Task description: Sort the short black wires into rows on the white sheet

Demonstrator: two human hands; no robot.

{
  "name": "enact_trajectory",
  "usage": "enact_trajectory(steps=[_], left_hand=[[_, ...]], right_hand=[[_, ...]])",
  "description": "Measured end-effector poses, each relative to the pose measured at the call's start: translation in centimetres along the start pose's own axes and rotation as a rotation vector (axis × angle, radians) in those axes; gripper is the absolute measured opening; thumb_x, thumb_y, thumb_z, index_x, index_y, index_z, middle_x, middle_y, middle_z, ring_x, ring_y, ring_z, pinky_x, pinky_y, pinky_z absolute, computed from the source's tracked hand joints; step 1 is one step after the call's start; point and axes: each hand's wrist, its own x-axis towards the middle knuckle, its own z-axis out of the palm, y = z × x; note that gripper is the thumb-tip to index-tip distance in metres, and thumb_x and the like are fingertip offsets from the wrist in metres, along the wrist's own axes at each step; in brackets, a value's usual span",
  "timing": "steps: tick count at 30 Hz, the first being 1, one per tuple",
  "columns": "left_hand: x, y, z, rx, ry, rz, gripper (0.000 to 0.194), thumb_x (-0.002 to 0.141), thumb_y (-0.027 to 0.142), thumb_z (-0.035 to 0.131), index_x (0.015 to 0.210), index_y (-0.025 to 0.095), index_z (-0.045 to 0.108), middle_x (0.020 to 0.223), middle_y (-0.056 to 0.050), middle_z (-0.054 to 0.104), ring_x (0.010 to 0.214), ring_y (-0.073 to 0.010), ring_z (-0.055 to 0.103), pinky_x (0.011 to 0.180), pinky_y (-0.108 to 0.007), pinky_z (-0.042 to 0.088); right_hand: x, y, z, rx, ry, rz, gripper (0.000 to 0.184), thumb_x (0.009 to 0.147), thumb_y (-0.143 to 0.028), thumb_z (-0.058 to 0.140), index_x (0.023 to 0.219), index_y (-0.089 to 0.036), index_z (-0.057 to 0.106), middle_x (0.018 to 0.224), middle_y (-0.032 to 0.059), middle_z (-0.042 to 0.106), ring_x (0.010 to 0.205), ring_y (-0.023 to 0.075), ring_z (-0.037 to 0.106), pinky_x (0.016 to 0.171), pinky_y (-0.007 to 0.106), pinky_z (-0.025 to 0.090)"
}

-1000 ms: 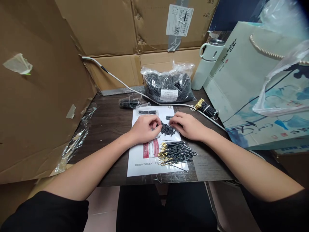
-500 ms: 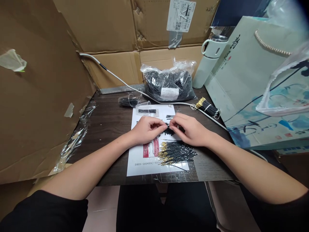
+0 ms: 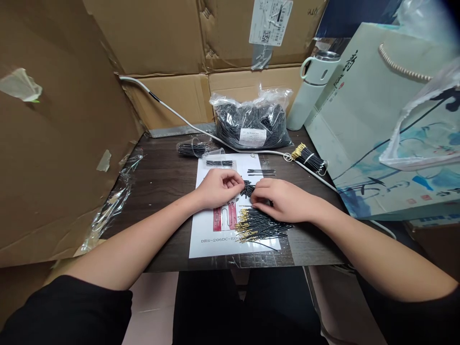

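My left hand (image 3: 221, 188) is over the white sheet, thumb and forefinger pinched together at the left edge of a small heap of short black tube pieces (image 3: 247, 188). Whatever sits in that pinch is too small to make out. To the right of the heap is my right hand (image 3: 282, 199), its thumb and forefinger apart at the far edge of a pile of black wires (image 3: 268, 225) with gold-coloured ends. Its fingertips partly cover the heap and the pile's top. Beyond my right hand, several black wires (image 3: 261, 171) lie side by side.
A printed sheet (image 3: 201, 247) lies under the work. Behind it are a bag of black pieces (image 3: 251, 117), a bundle of black wires (image 3: 194, 149) and a tied gold-ended bundle (image 3: 309, 159). A white cable (image 3: 179, 120), bottle (image 3: 312, 91), paper bag (image 3: 359, 143) and cardboard (image 3: 64, 143) surround the table.
My hands have come apart from their meeting point above the heap. The right hand has moved nearer to me, towards the gold-ended wires, and its fingers have parted. The left has drawn slightly left.
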Motion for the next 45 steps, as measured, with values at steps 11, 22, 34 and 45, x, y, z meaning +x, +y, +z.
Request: enact_trajectory(steps=[11,22,34,45], left_hand=[[0.1,-0.1,-0.2,-0.036,-0.024,-0.011,0.020,0.089,0.035,0.079,0.087,0.015,0.077,0.070,0.000,0.067,0.061,-0.0082,0.053,0.055,-0.019,0.040],[0.2,0.1,-0.3,-0.047,-0.026,-0.032,0.023,0.092,0.037,0.078,0.089,0.015,0.076,0.071,-0.001,0.067,0.061,-0.0088,0.055,0.055,-0.020,0.041],[0.3,0.1,-0.4,-0.194,-0.043,-0.054,0.032,0.088,0.043,0.086,0.096,0.015,0.075,0.077,-0.002,0.071,0.059,-0.0068,0.055,0.051,-0.019,0.041],[0.3,0.1,-0.5,-0.257,-0.024,-0.121,0.035,0.087,0.045,0.089,0.098,0.017,0.072,0.085,-0.004,0.074,0.052,-0.0066,0.056,0.039,-0.018,0.040]], right_hand=[[0.3,-0.9,0.5,-0.159,-0.061,0.007,0.021,0.114,-0.023,0.054,0.098,-0.018,0.066,0.094,0.0096,0.069,0.081,0.0229,0.059,0.080,0.040,0.049],[-0.2,-0.7,-0.9,-0.050,0.023,0.054,0.016,0.115,-0.026,0.052,0.102,-0.020,0.059,0.099,0.0091,0.067,0.089,0.0241,0.058,0.089,0.044,0.052],[0.3,0.0,-0.9,0.157,0.376,0.101,0.012,0.107,-0.022,0.063,0.113,-0.020,0.073,0.098,0.0060,0.075,0.084,0.0208,0.067,0.079,0.037,0.054],[0.2,0.7,-0.9,0.044,0.506,0.145,0.010,0.096,-0.019,0.064,0.090,-0.019,0.072,0.077,0.0018,0.070,0.066,0.0164,0.060,0.064,0.033,0.047]])
